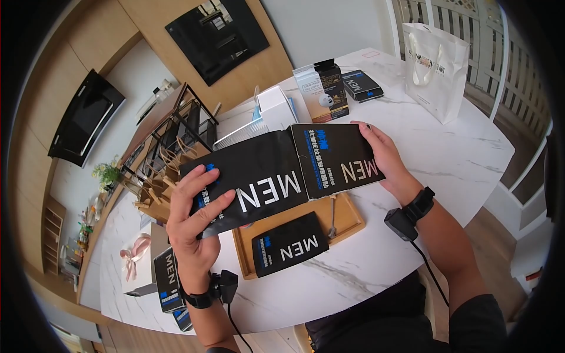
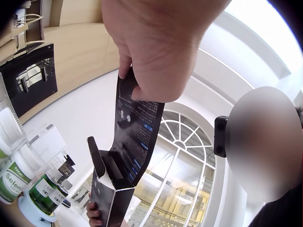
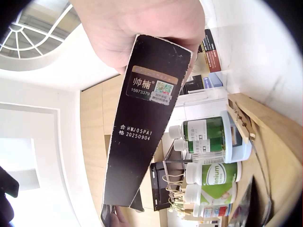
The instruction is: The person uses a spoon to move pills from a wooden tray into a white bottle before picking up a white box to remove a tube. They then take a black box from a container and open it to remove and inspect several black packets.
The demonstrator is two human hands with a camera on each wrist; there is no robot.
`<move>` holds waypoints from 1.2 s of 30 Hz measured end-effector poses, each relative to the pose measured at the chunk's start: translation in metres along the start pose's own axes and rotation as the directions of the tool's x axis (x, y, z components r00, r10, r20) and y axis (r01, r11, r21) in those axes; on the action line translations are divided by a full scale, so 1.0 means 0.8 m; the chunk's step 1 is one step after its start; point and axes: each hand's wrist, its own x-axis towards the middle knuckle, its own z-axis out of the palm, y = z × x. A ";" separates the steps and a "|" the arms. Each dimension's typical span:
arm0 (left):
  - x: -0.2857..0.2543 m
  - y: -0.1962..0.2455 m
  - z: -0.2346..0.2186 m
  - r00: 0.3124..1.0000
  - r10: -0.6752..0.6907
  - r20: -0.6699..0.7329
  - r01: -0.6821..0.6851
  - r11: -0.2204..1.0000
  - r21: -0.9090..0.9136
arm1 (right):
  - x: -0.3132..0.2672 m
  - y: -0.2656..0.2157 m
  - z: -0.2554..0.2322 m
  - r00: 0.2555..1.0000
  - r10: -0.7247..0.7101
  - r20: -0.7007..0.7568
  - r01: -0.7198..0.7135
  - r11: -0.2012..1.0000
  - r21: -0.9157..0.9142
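My left hand (image 1: 194, 226) pinches the left end of a flat black sachet (image 1: 265, 162) with "MEN" printed on it. My right hand (image 1: 388, 156) grips the far end of a black box (image 1: 329, 156) bearing the same print. The sachet's right edge meets the box's open end in the head view. From the left wrist view, the box (image 2: 111, 203) has its flap raised and the sachet (image 2: 137, 127) stands at its mouth. Below both hands, a second black sachet (image 1: 288, 244) lies in a wooden tray (image 1: 356, 220), beside a thin metal tool (image 1: 332, 217).
Behind stand a product carton (image 1: 326, 94), another black box (image 1: 363, 87) and a white gift bag (image 1: 438, 76). On the left are kraft bags (image 1: 156, 200), a white box with pink ribbon (image 1: 144, 273) and a black box (image 1: 168, 282). Green bottles (image 3: 206, 130) show in the right wrist view.
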 end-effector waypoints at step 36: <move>-0.005 -0.020 0.004 0.997 0.078 -0.003 -0.078 0.997 0.005 | -0.001 0.004 0.001 0.996 0.079 0.044 -0.081 0.995 0.054</move>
